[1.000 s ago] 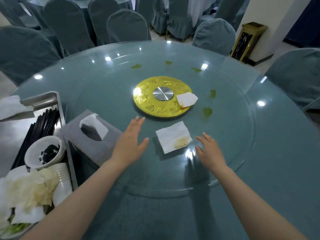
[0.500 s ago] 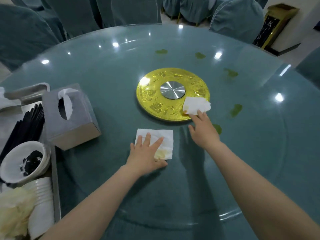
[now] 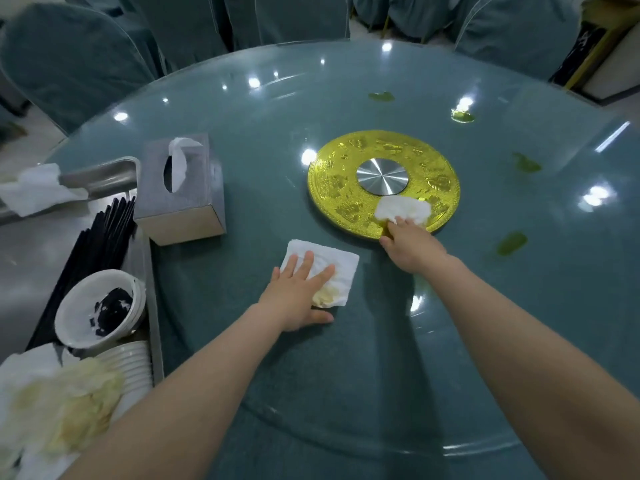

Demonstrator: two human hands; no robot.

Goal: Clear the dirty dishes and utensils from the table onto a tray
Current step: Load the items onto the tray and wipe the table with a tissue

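Observation:
My left hand lies flat, fingers spread, on a stained white napkin on the glass table. My right hand reaches to a crumpled white napkin on the rim of the gold turntable disc; its fingertips touch or pinch the napkin's near edge, and the grip itself is hidden. A metal tray at the left holds black chopsticks, a white bowl with dark leftovers, stacked white cups and used napkins.
A grey tissue box stands on the table beside the tray's far corner. Green food smears dot the glass to the right and behind the disc. Covered chairs ring the table's far side.
My left hand has come down flat on the stained napkin. My right hand has reached forward to the crumpled napkin on the gold disc. The view has shifted closer and rightward.

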